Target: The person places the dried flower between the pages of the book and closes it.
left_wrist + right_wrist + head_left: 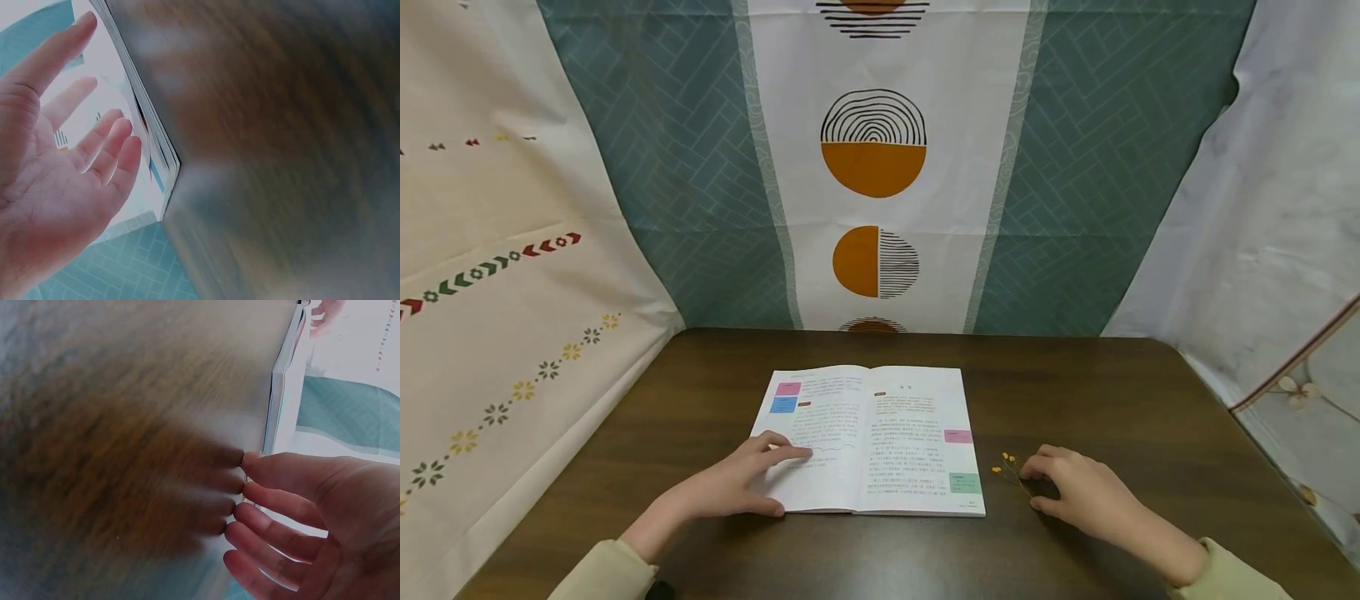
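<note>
An open book [917, 400] with printed pages lies on the dark wooden table. My left hand [748, 475] rests on its left page, index finger stretched over the paper and thumb at the lower edge. In the left wrist view the fingers of this left hand [75, 150] are spread and loosely bent, gripping nothing. Right of the book, a thin sprig with small yellow flowers [1009, 458] lies beside my right hand [1086, 492]. The right hand [294, 519] has its fingertips down at the tabletop, with a gap between thumb and index finger around the stem.
Coloured notes, pink [958, 436], green [965, 483] and blue [783, 405], mark the book's pages. The brown table [1075, 392] extends around the book. Patterned cloth [700, 167] hangs behind it, with pale cloths at both sides.
</note>
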